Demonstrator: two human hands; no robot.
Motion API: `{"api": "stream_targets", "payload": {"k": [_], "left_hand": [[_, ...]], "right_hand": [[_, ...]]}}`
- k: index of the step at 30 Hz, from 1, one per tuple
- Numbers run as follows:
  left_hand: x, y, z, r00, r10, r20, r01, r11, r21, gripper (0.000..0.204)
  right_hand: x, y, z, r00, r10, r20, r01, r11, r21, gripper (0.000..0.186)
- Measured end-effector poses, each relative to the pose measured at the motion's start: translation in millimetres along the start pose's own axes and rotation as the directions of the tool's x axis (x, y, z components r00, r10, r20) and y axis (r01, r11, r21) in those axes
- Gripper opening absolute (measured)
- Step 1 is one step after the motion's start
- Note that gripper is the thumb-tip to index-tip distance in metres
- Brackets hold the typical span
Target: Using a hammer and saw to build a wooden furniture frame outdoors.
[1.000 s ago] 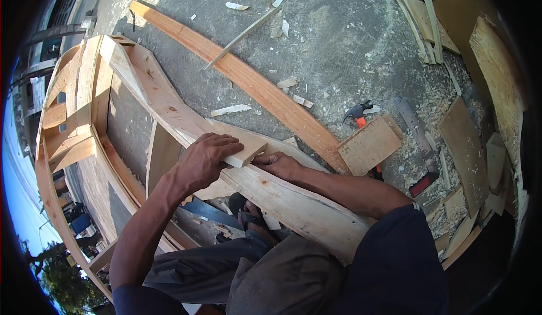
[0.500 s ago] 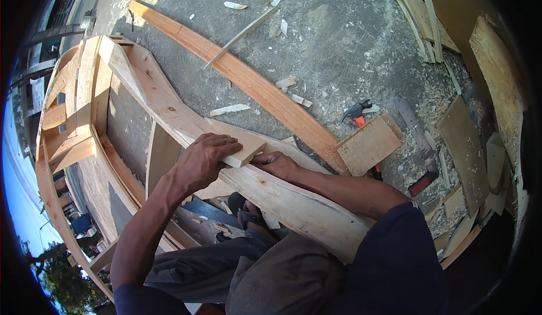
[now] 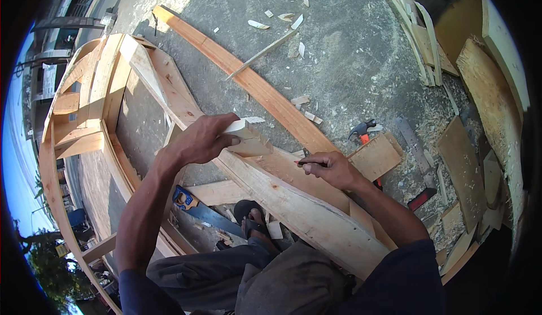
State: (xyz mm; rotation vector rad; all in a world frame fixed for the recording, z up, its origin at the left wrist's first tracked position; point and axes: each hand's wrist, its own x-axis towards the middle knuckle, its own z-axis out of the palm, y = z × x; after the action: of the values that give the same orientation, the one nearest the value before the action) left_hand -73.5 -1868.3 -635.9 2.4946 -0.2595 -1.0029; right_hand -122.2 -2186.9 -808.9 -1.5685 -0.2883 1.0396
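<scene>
Partly covered block [image 3: 253, 138], mostly hidden red-tipped tool [image 3: 298, 163]

Pale wooden block [image 3: 248, 138], tilted, above a curved plank [image 3: 307, 210], small red-tipped tool [image 3: 299, 163] apart rightward

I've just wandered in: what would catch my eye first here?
The big curved wooden frame, filling the left and reaching past the centre, stands out first. Mid-picture, the left hand grips a pale wood block and the right hand a thin dark tool. Beyond them, a reddish plank slants across the floor.
</scene>
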Motion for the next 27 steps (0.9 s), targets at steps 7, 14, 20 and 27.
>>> {"api": "stream_targets", "payload": {"k": [7,14,20,27], "left_hand": [[13.6,11.2,-59.8,0.993,0.096,0.069,-0.101,0.992,0.078,0.042],[52.3,48.6,-10.8,0.786,-0.021,0.618,-0.207,0.933,0.295,0.046],[26.2,41.5,46.7,0.883,0.062,0.465,-0.175,0.963,0.203,0.067],[-36.7,-2.1,75.8,0.973,0.194,-0.123,-0.166,0.965,0.204,0.095]], "right_hand": [[-70.0,0.8,-55.9,0.928,0.111,-0.355,-0.122,0.992,-0.009,0.036],[-139.2,13.6,-48.8,0.828,0.167,-0.535,-0.255,0.963,-0.094,0.033],[-225.5,37.4,-46.0,0.71,0.19,-0.678,-0.397,0.904,-0.161,0.032],[-259.5,96.7,-86.1,0.433,0.038,-0.901,-0.679,0.671,-0.298,0.06]]}}
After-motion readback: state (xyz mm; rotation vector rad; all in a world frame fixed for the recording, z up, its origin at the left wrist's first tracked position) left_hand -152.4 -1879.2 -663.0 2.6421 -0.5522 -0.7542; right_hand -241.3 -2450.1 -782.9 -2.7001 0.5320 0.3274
